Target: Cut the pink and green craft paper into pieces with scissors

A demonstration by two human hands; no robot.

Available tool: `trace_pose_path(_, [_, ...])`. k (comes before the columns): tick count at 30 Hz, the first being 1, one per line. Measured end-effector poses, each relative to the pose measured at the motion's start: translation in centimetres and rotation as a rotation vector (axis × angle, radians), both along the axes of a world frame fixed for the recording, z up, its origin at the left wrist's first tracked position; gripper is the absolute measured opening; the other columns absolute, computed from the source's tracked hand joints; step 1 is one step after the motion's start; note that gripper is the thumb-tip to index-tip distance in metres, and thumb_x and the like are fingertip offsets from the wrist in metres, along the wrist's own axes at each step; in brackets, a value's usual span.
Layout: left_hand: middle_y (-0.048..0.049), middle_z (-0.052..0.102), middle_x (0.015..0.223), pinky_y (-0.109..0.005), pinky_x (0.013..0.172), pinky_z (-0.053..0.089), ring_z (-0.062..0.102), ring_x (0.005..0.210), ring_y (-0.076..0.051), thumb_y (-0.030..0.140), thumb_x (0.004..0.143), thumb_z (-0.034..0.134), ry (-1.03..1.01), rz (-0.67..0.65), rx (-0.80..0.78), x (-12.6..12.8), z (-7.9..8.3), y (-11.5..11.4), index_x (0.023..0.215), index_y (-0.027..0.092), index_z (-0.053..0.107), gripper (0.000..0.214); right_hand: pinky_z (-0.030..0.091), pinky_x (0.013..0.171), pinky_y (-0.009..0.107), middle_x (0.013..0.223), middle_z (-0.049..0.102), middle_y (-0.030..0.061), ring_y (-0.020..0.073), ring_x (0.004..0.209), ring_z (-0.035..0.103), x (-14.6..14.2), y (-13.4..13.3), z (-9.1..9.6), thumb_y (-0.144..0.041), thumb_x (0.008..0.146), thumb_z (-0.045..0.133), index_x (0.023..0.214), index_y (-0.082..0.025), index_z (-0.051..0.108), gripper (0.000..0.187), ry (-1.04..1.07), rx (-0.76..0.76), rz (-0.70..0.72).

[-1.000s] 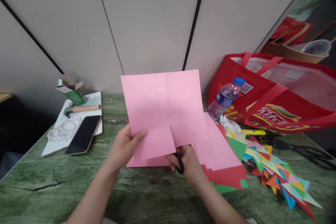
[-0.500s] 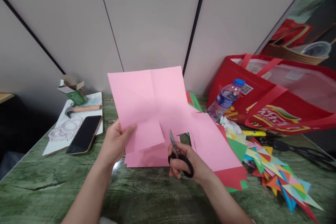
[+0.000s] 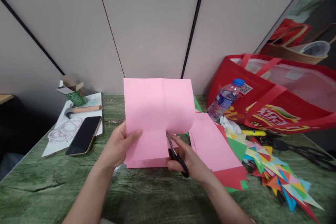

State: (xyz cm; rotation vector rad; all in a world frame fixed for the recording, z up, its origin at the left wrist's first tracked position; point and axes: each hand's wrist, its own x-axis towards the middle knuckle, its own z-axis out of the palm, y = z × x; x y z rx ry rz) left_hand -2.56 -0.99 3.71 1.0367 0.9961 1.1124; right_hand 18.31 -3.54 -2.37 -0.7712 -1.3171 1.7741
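Observation:
My left hand [image 3: 119, 145] pinches the left edge of a sheet of pink paper [image 3: 144, 108], thumb on top, holding it raised over the table. A crease runs down the sheet near its middle, with a cut below it. In my right hand [image 3: 187, 159] is a pair of black-handled scissors [image 3: 172, 147], fingers through the loops. Its blades meet the sheet at the inner end of the cut, and the part right of the cut curls upward. Beneath lies more pink paper [image 3: 147, 163]. Another pile of pink sheets [image 3: 212, 143] rests right of my right hand, over red and green paper.
On the right are folded colourful paper pieces [image 3: 283, 178], black scissors [image 3: 304, 150], a yellow tube [image 3: 253, 133], a water bottle [image 3: 225, 99] and a red bag [image 3: 265, 94]. To the left lie a phone [image 3: 84, 135], a hammer [image 3: 84, 109], beads [image 3: 65, 129] and a small box [image 3: 75, 94].
The pink sheet has been lowered and straightened, shifting rightward at its top. The scissors have moved up to the sheet, their blades now at the cut, and the right part curls.

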Motion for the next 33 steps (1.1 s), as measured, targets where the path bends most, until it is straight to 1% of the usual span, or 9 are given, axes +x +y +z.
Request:
trace_pose_path(4, [-0.0065, 0.069, 0.096, -0.032, 0.070, 0.052, 0.066, 0.077, -0.020, 0.025, 0.073, 0.066, 0.027, 0.009, 0.027, 0.3, -0.1, -0.1, 0.109, 0.019, 0.055, 0.038, 0.034, 0.051, 0.022, 0.067, 0.052, -0.0041, 0.0099, 0.056, 0.046, -0.4, -0.2, 0.0, -0.032, 0.064, 0.075, 0.129, -0.022, 0.034, 0.078, -0.008, -0.023, -0.060])
trace_pose_path(8, [-0.0052, 0.069, 0.096, -0.030, 0.067, 0.052, 0.065, 0.078, -0.019, 0.026, 0.073, 0.065, 0.048, 0.021, 0.036, 0.3, -0.3, -0.2, 0.108, 0.021, 0.056, 0.036, 0.036, 0.054, 0.022, 0.067, 0.053, -0.0041, 0.0107, 0.059, 0.049, -0.8, -0.4, 0.0, -0.031, 0.066, 0.073, 0.129, -0.022, 0.033, 0.075, 0.009, -0.008, -0.052])
trace_pose_path(11, [-0.0059, 0.069, 0.094, -0.030, 0.064, 0.051, 0.064, 0.077, -0.020, 0.027, 0.073, 0.065, 0.075, 0.018, 0.035, 0.4, -0.5, -0.3, 0.107, 0.020, 0.057, 0.036, 0.040, 0.056, 0.023, 0.071, 0.058, -0.0024, 0.0125, 0.062, 0.053, -1.0, -0.4, 0.2, -0.032, 0.064, 0.075, 0.127, -0.023, 0.037, 0.074, 0.012, 0.002, -0.064])
trace_pose_path(14, [-0.0065, 0.069, 0.093, -0.030, 0.063, 0.051, 0.064, 0.077, -0.020, 0.028, 0.073, 0.065, 0.116, -0.004, 0.042, 0.6, -0.7, -0.4, 0.104, 0.019, 0.058, 0.033, 0.045, 0.068, 0.029, 0.082, 0.064, 0.0019, 0.0175, 0.073, 0.059, -1.1, -0.4, 0.5, -0.035, 0.062, 0.075, 0.115, -0.021, 0.050, 0.061, 0.004, 0.056, -0.122])
trace_pose_path(16, [-0.0060, 0.069, 0.093, -0.029, 0.065, 0.050, 0.063, 0.078, -0.019, 0.028, 0.074, 0.064, 0.158, -0.016, 0.065, 0.9, -0.9, -0.5, 0.102, 0.019, 0.058, 0.030, 0.046, 0.077, 0.034, 0.088, 0.066, 0.0047, 0.0213, 0.082, 0.061, -1.2, -0.4, 0.7, -0.036, 0.060, 0.075, 0.105, -0.019, 0.058, 0.051, -0.002, 0.095, -0.174])
trace_pose_path(19, [-0.0054, 0.068, 0.094, -0.029, 0.065, 0.049, 0.061, 0.077, -0.018, 0.030, 0.075, 0.062, 0.256, -0.018, 0.104, 1.2, -1.0, -0.6, 0.099, 0.020, 0.060, 0.026, 0.045, 0.083, 0.038, 0.092, 0.068, 0.0067, 0.0246, 0.089, 0.061, -1.5, -0.4, 0.7, -0.035, 0.058, 0.077, 0.097, -0.019, 0.061, 0.045, 0.009, 0.096, -0.251])
trace_pose_path(24, [-0.0063, 0.066, 0.097, -0.030, 0.065, 0.048, 0.059, 0.078, -0.019, 0.033, 0.075, 0.060, 0.367, -0.013, 0.155, 1.3, -0.8, -0.7, 0.097, 0.019, 0.060, 0.026, 0.046, 0.081, 0.038, 0.090, 0.068, 0.0081, 0.0258, 0.088, 0.062, -1.6, -0.3, 0.6, -0.036, 0.055, 0.079, 0.093, -0.019, 0.061, 0.045, 0.033, 0.071, -0.312])
trace_pose_path(29, [-0.0076, 0.066, 0.098, -0.030, 0.064, 0.048, 0.059, 0.080, -0.021, 0.033, 0.074, 0.061, 0.379, 0.005, 0.147, 1.3, -0.7, -0.8, 0.099, 0.018, 0.060, 0.029, 0.048, 0.078, 0.038, 0.089, 0.069, 0.0083, 0.0260, 0.084, 0.063, -1.6, -0.3, 0.4, -0.040, 0.052, 0.079, 0.090, -0.018, 0.062, 0.047, 0.000, 0.078, -0.332])
trace_pose_path(33, [-0.0067, 0.067, 0.098, -0.030, 0.065, 0.048, 0.060, 0.080, -0.021, 0.033, 0.073, 0.062, 0.352, 0.008, 0.146, 1.4, -0.6, -0.8, 0.098, 0.019, 0.061, 0.029, 0.049, 0.073, 0.036, 0.086, 0.069, 0.0082, 0.0272, 0.086, 0.062, -1.6, -0.3, 0.3, -0.041, 0.053, 0.079, 0.088, -0.019, 0.062, 0.045, -0.017, 0.082, -0.350])
